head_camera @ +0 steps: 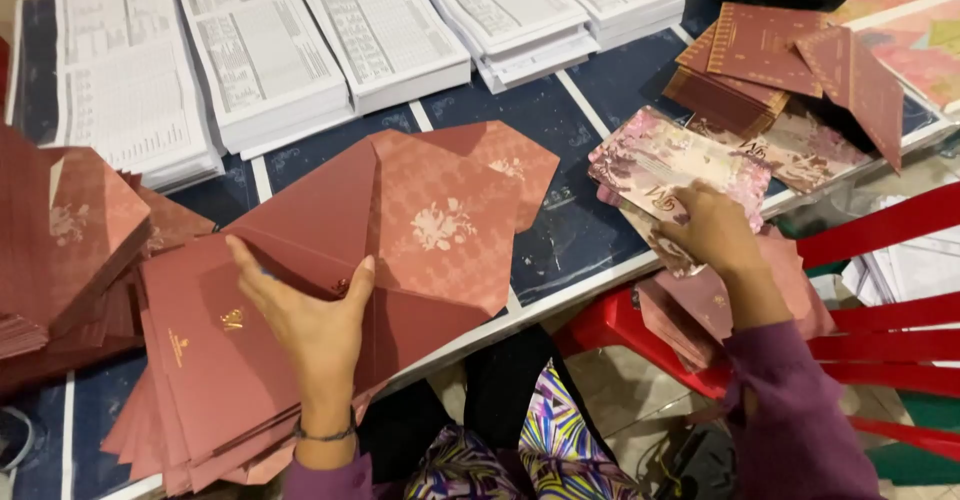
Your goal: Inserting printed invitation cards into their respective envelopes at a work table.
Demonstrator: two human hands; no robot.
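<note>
The left hand [310, 320] lies flat on the open envelope [400, 240] at the near edge of the bench [580, 240], fingers spread, holding nothing. The right hand [705, 225] grips a floral card [670, 165], well to the envelope's right, its long axis running left-right toward the opened flap

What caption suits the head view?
Left hand on an open red envelope; right hand on floral cards.
</note>
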